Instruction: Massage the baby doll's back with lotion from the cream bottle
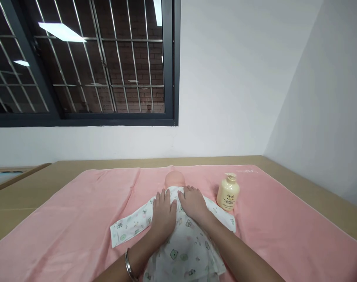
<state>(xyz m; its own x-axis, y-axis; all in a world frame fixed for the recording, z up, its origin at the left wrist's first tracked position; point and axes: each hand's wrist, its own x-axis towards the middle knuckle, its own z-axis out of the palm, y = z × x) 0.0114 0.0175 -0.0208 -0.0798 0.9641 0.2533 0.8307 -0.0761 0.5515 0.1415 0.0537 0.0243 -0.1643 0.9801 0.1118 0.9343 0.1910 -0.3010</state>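
Hands (163, 214) (193, 203) flat on shirt (184, 250), doll (174, 179), bottle (228, 196) (pump-topped), pink sheet (75, 219)

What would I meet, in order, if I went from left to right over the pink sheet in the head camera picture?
Silver bracelet → left hand → right hand → pump bottle.

The head view looks forward, close above the pink sheet (78, 219).
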